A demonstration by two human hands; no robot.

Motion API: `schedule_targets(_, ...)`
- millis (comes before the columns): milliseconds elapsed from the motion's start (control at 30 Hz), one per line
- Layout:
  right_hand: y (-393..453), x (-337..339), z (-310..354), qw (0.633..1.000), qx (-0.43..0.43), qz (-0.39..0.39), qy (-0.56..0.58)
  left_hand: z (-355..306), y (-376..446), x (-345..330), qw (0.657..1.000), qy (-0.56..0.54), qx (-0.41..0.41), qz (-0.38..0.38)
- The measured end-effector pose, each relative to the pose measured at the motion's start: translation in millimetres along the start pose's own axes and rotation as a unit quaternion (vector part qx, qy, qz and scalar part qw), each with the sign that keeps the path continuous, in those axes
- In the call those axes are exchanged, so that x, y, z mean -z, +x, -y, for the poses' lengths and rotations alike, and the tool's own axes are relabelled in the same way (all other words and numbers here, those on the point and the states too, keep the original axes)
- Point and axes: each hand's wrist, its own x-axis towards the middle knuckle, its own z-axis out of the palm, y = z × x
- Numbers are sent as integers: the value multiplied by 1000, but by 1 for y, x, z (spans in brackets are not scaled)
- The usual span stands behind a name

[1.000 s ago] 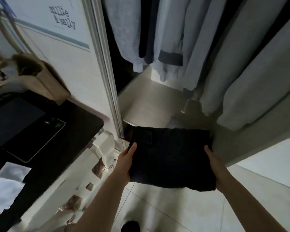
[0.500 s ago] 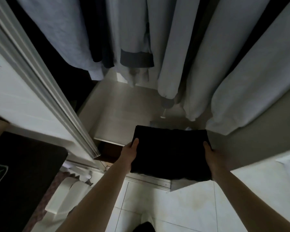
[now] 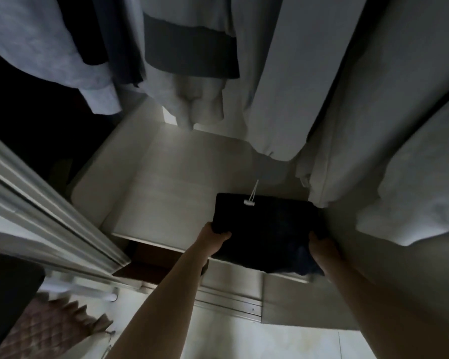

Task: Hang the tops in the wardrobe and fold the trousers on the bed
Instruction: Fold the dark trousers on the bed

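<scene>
A: What's nearest?

B: Two bare forearms rise from six o'clock. The left hand (image 3: 216,235) grips the left edge of a folded black pair of trousers (image 3: 266,230), thumb on top; the right hand (image 3: 322,251) clasps its right edge.

A: Where does the bundle sit?

B: Over the front lip of the pale wooden wardrobe shelf (image 3: 166,193), at center.

A: Beyond that?

B: Light grey hanging tops (image 3: 278,86) at twelve o'clock, a white drawstring toggle (image 3: 249,202) dangling over the trousers.

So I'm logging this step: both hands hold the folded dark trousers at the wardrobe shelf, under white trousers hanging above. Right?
Nearly. The head view shows the left hand and right hand holding the folded dark trousers at the wardrobe shelf, but hanging tops are above, not white trousers.
</scene>
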Motion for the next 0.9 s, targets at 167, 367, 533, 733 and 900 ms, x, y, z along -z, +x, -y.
schedule_targets(167,0,1,-8,999,1,28,18,20,0,1,998,-60,2,-33)
schedule_targets(367,-2,10,7,992,25,-64,104,-27,7,-3,991,-30,-118,-57)
schedule_targets(533,-6,8,15,977,89,-133,142,-48,20,-8,984,-11,-172,-51)
schedule_targets(733,-4,-14,-4,975,168,-144,5,6,26,-6,997,-1,-45,-69)
schedule_targets(900,-11,-24,-27,904,224,-113,-346,25,17,-8,998,-41,25,-49)
